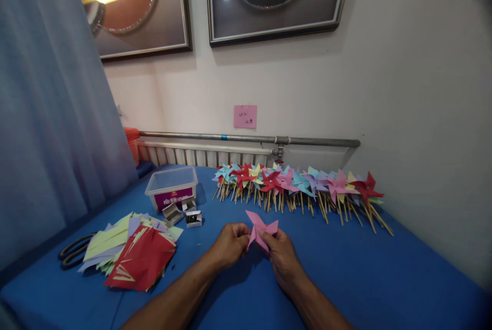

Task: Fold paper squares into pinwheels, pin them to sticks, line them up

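Note:
A pink paper pinwheel (258, 223) with folded, pointed blades is held up above the blue table, and no stick shows on it. My right hand (283, 258) grips it from the right, thumb pressed near its centre. At the pinwheel's left edge, my left hand (229, 244) is closed in a pinch. Whether its fingertips hold a blade or some small item is hidden. Left of my hands lies a pile of cut paper, with red sheets (144, 261) on top and pale green sheets (109, 240) beside them. Black-handled scissors (75, 252) stick out from under the pile.
Finished pinwheels (286, 181) on wooden sticks lie in a long row toward the wall. A clear plastic tub (171, 180) stands at the back left, with small open boxes (193, 219) before it, one holding dark bits. A blue curtain (57, 115) hangs on the left.

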